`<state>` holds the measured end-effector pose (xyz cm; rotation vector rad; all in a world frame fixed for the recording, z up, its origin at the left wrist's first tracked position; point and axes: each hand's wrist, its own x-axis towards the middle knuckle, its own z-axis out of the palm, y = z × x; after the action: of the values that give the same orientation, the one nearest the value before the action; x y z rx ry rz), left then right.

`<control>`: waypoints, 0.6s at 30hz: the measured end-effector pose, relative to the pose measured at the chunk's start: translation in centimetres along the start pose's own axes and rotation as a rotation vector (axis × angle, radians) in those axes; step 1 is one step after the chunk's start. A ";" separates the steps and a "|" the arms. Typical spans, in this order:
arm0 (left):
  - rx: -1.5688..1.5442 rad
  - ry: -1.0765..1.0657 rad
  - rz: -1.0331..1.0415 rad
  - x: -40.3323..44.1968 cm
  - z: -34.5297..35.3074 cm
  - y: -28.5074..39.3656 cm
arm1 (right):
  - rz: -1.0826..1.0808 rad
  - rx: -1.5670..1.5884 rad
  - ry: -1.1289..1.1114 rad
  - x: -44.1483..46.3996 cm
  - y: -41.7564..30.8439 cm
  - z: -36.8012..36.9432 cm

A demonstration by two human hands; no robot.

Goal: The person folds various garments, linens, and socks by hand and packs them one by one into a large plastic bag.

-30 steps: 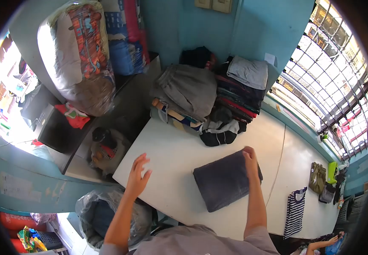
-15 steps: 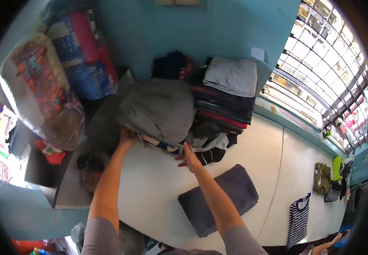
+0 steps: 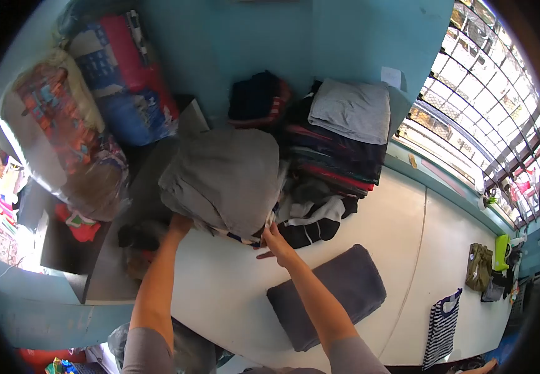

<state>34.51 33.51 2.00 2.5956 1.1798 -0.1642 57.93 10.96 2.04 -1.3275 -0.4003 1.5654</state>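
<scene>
A stack of folded clothes [image 3: 223, 177] with a grey garment on top is between my two hands over the near-left part of the white table. My left hand [image 3: 181, 223] grips its lower left side, the fingers hidden beneath. At the lower right corner my right hand [image 3: 275, 243] holds the edge, thumb against the cloth and some fingers pointing left. Patterned and dark layers show under the grey one. To the right of the stack lie crumpled black, white and grey clothes [image 3: 313, 221]. A folded dark grey cloth [image 3: 329, 296] lies below my right forearm.
A tall pile of folded clothes [image 3: 351, 112] stands by the wall, beside a smaller dark pile [image 3: 254, 96]. Plastic-wrapped bundles [image 3: 64, 124] lean at left. A striped shirt [image 3: 442, 327] and olive garment [image 3: 479, 265] lie at right. A person's hand [image 3: 485, 368] shows at the bottom right.
The stack has come toward me and slightly left with both hands on it, uncovering more of the dark pile behind. The view has shifted a little.
</scene>
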 end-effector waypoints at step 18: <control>-0.052 -0.360 0.188 -27.5 4.0 0.4 | 0.045 0.040 0.042 -22.0 18.0 7.5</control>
<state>16.69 12.25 4.27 2.4760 0.7992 -0.5275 40.57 -12.74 2.87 -1.3444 -0.3138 1.5716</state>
